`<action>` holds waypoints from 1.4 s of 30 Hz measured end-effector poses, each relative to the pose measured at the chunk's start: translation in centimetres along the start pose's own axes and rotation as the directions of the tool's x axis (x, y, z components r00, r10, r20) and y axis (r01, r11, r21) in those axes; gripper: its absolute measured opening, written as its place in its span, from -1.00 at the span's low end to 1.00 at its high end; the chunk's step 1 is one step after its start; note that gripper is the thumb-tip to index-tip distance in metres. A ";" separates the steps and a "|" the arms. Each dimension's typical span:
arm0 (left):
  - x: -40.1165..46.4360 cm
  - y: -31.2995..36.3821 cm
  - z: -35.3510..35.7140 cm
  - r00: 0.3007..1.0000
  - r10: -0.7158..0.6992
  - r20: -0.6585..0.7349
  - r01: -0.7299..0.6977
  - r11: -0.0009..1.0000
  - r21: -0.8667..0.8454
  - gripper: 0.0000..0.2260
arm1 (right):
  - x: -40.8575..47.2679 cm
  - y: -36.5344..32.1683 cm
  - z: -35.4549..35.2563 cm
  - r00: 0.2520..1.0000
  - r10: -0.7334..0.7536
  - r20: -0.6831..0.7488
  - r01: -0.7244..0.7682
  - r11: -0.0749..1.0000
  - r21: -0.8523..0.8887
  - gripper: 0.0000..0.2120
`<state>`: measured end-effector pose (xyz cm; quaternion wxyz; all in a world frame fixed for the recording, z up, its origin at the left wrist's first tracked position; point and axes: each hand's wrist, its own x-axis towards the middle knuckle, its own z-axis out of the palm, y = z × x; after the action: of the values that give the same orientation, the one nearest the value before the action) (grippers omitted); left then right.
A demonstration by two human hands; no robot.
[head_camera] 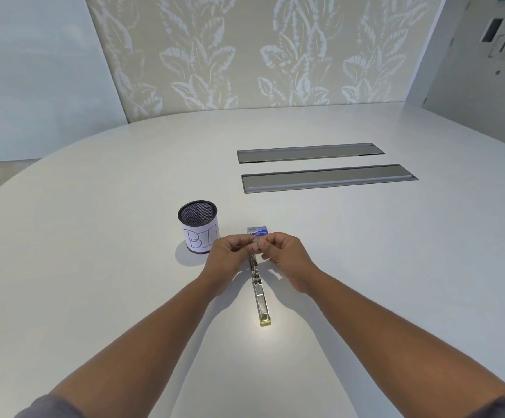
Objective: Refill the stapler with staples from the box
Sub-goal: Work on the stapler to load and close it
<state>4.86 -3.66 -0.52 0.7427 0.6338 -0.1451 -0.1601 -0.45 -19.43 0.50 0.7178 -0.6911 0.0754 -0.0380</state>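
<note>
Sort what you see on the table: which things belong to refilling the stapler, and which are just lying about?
Belong to the job: stapler, opened flat; staple box; left hand and right hand, fingertips together over the stapler.

Just lying about: mesh cup labelled BIN; two grey cable hatches.

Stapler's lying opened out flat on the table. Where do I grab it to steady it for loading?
Grip the stapler by its long side edges near the yellow-tipped near end, coming from above with the left hand. It lies flat, lengthwise toward you, that end clear of both hands.
</note>
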 end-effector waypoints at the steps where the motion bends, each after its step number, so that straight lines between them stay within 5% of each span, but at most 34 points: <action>1: 0.0 0.0 -0.1 1.000 -0.004 0.011 0.004 1.000 -0.022 -0.86 | 0.0 0.0 0.1 1.000 -0.002 -0.001 0.002 1.000 -0.004 -0.92; 13: 0.5 -0.2 -0.9 0.991 -0.107 -0.080 0.102 0.993 -0.063 -0.97 | -2.1 0.5 -0.4 0.999 -0.030 -0.022 0.029 0.998 -0.061 -0.83; 19: 0.3 -0.5 -0.8 0.993 -0.057 -0.103 0.061 0.997 0.039 -0.91 | -3.1 1.2 -0.1 0.990 -0.102 0.099 0.121 0.972 -0.202 -0.92; 27: -0.1 -0.5 -0.8 0.996 -0.006 -0.089 0.024 0.978 0.208 -0.93 | -3.1 1.8 0.4 0.983 -0.165 0.083 0.185 0.865 -0.466 -0.77; 42: -0.6 0.9 -0.7 0.989 -0.132 -0.065 0.147 0.889 0.434 -0.94 | -3.1 1.6 0.4 0.981 -0.174 0.088 0.195 0.858 -0.475 -0.81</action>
<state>4.62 -2.66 0.30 0.5704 0.7957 -0.1190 -0.1655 -3.53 -18.48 -0.96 0.5178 -0.8525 0.0011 -0.0722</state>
